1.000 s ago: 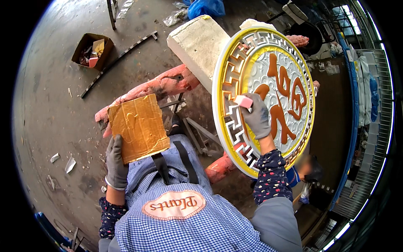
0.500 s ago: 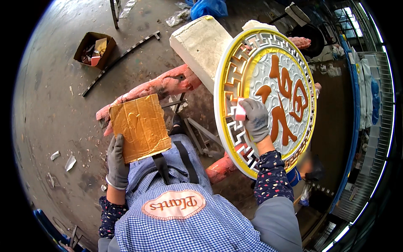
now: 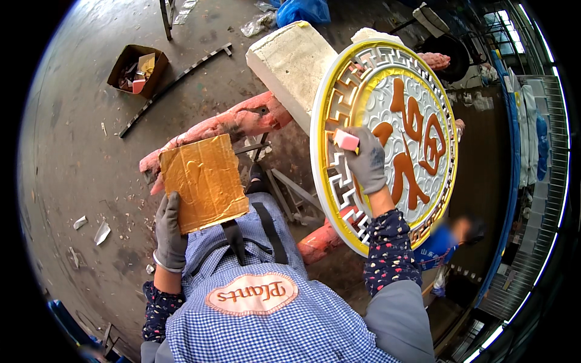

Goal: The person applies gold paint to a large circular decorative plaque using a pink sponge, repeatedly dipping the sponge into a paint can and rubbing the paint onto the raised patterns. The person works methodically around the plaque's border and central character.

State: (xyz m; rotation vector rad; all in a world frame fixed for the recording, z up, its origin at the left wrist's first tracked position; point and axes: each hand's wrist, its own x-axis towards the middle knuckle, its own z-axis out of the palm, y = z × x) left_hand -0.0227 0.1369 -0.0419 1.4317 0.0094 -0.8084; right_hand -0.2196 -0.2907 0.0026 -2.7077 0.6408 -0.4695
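- Right grey-gloved hand [image 3: 368,162] — fingers clamped on 1 small pink foam-like block [image 3: 347,140], long axis slanting down rightward, over the left of a round white-and-yellow fretwork disc [image 3: 413,130], orange-lettered.
- Left grey-gloved hand [image 3: 172,233] — fingers clamped on square brown cardboard [image 3: 204,181].
- Blue-checked apron [image 3: 260,336]: oval patch [image 3: 252,308], upside-down lettering.

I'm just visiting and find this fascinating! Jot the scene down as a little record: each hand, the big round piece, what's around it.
Left hand: grey-gloved, holding a flat brown cardboard piece
Right hand: grey-gloved, holding a small pink block at the round panel; contact unclear
Round panel: white rim, yellow bands, fretwork border, brown characters
Beside it: pale rough-surfaced slab, pink-covered bar
Floor: open cardboard box of scraps, upper left; blue plastic bag, top
Another person: blue top, beyond the panel's lower right
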